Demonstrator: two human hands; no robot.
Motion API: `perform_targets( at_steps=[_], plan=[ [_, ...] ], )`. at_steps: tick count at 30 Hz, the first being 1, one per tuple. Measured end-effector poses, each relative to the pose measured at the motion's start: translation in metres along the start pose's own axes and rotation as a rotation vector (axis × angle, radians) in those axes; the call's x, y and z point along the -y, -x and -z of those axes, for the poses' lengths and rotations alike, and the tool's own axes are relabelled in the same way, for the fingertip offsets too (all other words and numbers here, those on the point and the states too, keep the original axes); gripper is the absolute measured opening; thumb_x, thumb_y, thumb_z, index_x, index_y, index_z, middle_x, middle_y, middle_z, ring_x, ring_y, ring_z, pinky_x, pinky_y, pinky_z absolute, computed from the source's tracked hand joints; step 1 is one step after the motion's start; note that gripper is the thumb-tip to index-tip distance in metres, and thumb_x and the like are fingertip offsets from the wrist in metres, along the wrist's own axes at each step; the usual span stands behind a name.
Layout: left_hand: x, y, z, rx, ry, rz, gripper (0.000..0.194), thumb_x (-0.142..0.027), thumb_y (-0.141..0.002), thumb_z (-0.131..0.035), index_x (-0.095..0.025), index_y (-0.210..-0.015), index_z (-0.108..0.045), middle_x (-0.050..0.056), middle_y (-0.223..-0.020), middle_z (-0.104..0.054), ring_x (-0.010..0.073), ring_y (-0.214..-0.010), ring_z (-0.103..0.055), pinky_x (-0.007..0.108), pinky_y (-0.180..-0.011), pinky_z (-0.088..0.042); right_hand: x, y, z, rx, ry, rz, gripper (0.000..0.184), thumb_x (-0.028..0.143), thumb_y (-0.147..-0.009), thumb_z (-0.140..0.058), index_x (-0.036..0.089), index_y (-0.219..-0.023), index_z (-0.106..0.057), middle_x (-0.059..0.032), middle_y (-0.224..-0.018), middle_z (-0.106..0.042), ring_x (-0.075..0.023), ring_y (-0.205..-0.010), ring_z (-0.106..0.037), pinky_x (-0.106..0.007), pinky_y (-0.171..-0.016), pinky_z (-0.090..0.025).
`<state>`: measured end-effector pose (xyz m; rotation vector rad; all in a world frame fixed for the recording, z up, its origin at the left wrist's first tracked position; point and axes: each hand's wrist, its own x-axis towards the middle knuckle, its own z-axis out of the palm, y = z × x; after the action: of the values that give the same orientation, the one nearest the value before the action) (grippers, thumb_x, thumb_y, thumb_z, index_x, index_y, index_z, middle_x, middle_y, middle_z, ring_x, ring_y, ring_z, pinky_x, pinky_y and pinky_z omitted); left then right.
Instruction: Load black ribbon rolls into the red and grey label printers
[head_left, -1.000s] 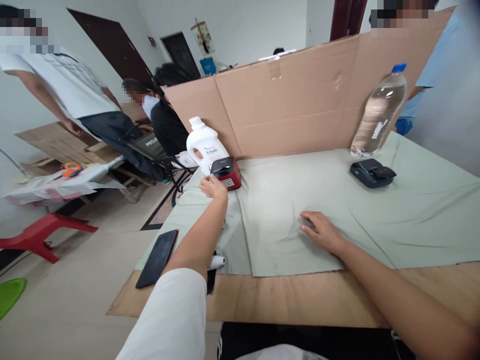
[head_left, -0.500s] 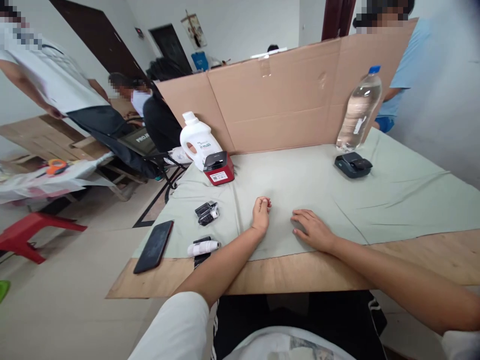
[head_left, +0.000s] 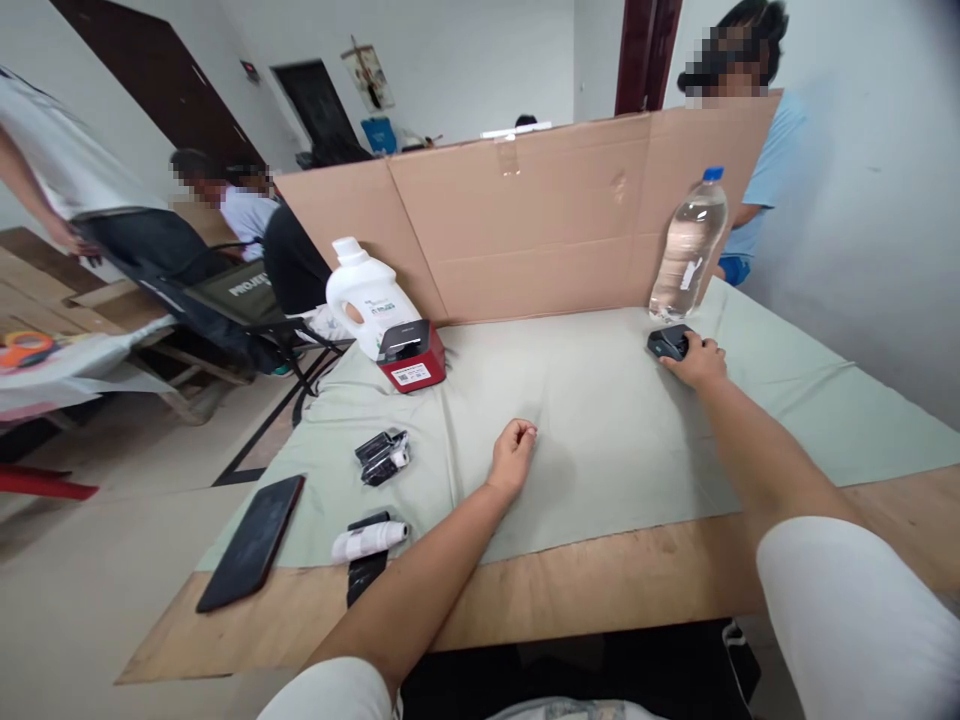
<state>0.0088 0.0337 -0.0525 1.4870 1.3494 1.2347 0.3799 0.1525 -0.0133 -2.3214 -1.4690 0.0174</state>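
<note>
My right hand (head_left: 703, 362) reaches to the back right of the table, with its fingers and thumb round the right side of a small boxy black device (head_left: 666, 342). The device rests on the pale green cloth, just in front of a clear bottle (head_left: 690, 250) with a blue cap. Near the middle of the cloth my left hand (head_left: 514, 455) lies in a loose fist with nothing visible in it. A white cylinder (head_left: 369, 541) on a black packet lies beside my left forearm, which partly hides the packet.
A red and black box (head_left: 412, 358) stands before a white jug (head_left: 371, 295) at the back left. Small black wrapped items (head_left: 382, 457) and a dark phone (head_left: 251, 543) lie at left. A cardboard panel (head_left: 525, 240) closes off the back. Other people are beyond it and at left.
My right hand has moved forward and right from the middle of the cloth and taken hold of the black device. My left hand stays closed on the cloth. The view has shifted.
</note>
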Motion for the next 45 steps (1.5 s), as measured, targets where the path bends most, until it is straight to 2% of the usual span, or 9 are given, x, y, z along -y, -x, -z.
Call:
perform_targets(
  at_steps=[6, 9, 13, 16, 19, 25, 32, 38, 45],
  plan=[
    [0.000, 0.000, 0.000, 0.104, -0.065, -0.048, 0.008, -0.025, -0.083, -0.055, -0.018, -0.084, -0.058, 0.001, -0.082, -0.060, 0.0135, -0.077, -0.054, 0.027, -0.076, -0.043, 0.025, 0.032, -0.002, 0.013, -0.160, -0.116, 0.076, 0.054, -0.076, -0.065, 0.020, -0.141, -0.044, -0.0220, -0.135, -0.045, -0.0406, -0.124, -0.041, -0.054, -0.099, -0.036],
    [0.001, -0.001, 0.001, 0.096, 0.058, -0.047, 0.018, -0.031, -0.083, -0.060, -0.018, -0.094, -0.058, 0.003, -0.092, -0.061, 0.0135, -0.081, -0.056, 0.028, -0.078, -0.045, 0.055, 0.072, -0.002, 0.029, -0.337, 0.129, 0.074, 0.054, -0.073, -0.066, 0.019, -0.137, -0.049, -0.0182, -0.124, -0.053, -0.0358, -0.117, -0.048, -0.052, -0.100, -0.039],
    [-0.004, 0.001, 0.008, 0.216, 0.426, 0.060, 0.063, -0.052, -0.078, -0.067, -0.024, -0.130, -0.045, 0.010, -0.124, -0.055, 0.0151, -0.084, -0.062, 0.030, -0.073, -0.050, 0.100, 0.159, -0.005, -0.016, -0.501, 0.559, 0.069, 0.056, -0.074, -0.065, 0.019, -0.132, -0.053, -0.0157, -0.121, -0.055, -0.0345, -0.116, -0.049, -0.054, -0.103, -0.039],
    [-0.014, 0.007, 0.013, 0.300, 0.698, 0.189, 0.089, -0.064, -0.079, -0.061, -0.036, -0.149, -0.015, 0.011, -0.139, -0.047, 0.0197, -0.093, -0.065, 0.035, -0.075, -0.053, 0.126, 0.226, -0.007, -0.031, -0.496, 0.613, 0.072, 0.054, -0.074, -0.066, 0.019, -0.135, -0.050, -0.0175, -0.127, -0.049, -0.0362, -0.120, -0.045, -0.056, -0.101, -0.041],
    [-0.021, 0.011, 0.017, 0.244, 0.739, 0.194, 0.107, -0.053, -0.074, -0.073, -0.038, -0.152, -0.001, 0.009, -0.143, -0.045, 0.0226, -0.112, -0.059, 0.036, -0.092, -0.049, 0.133, 0.265, -0.006, -0.004, -0.549, 0.593, 0.069, 0.056, -0.080, -0.060, 0.017, -0.135, -0.047, -0.0198, -0.131, -0.043, -0.0371, -0.125, -0.041, -0.059, -0.103, -0.039],
    [-0.021, 0.009, 0.020, 0.234, 0.652, 0.125, 0.118, -0.031, -0.059, -0.084, -0.030, -0.152, -0.011, 0.009, -0.137, -0.046, 0.0255, -0.124, -0.050, 0.042, -0.110, -0.036, 0.118, 0.252, 0.001, 0.150, -0.936, 0.498, 0.044, 0.055, -0.095, -0.036, 0.023, -0.121, -0.053, -0.0138, -0.122, -0.052, -0.0266, -0.116, -0.052, -0.050, -0.099, -0.046],
    [-0.014, 0.011, 0.016, 0.381, 0.530, 0.063, 0.110, -0.034, -0.060, -0.085, -0.026, -0.150, -0.023, 0.011, -0.134, -0.049, 0.0284, -0.123, -0.050, 0.047, -0.111, -0.034, 0.110, 0.243, -0.018, 0.525, -1.189, 0.415, 0.089, 0.061, -0.081, -0.062, 0.025, -0.149, -0.018, -0.0148, -0.134, -0.049, -0.0279, -0.118, -0.055, -0.051, -0.103, -0.045],
    [-0.010, 0.010, 0.011, 0.397, 0.485, 0.029, 0.112, -0.034, -0.063, -0.084, -0.027, -0.153, -0.019, 0.010, -0.138, -0.049, 0.0258, -0.125, -0.049, 0.042, -0.112, -0.032, 0.107, 0.241, -0.017, 0.610, -1.292, 0.277, 0.097, 0.056, -0.074, -0.072, 0.027, -0.150, -0.020, -0.0125, -0.124, -0.053, -0.0280, -0.113, -0.057, -0.052, -0.100, -0.048],
    [-0.010, 0.003, 0.020, 0.515, 0.776, 0.281, 0.090, -0.031, -0.074, -0.063, -0.028, -0.153, -0.022, 0.002, -0.100, -0.067, 0.0151, -0.078, -0.066, 0.031, -0.075, -0.052, 0.108, 0.238, -0.014, 0.644, -1.413, 0.101, 0.092, 0.045, -0.071, -0.077, 0.032, -0.147, -0.027, -0.0065, -0.116, -0.059, -0.0243, -0.106, -0.060, -0.049, -0.096, -0.051]
  ],
)
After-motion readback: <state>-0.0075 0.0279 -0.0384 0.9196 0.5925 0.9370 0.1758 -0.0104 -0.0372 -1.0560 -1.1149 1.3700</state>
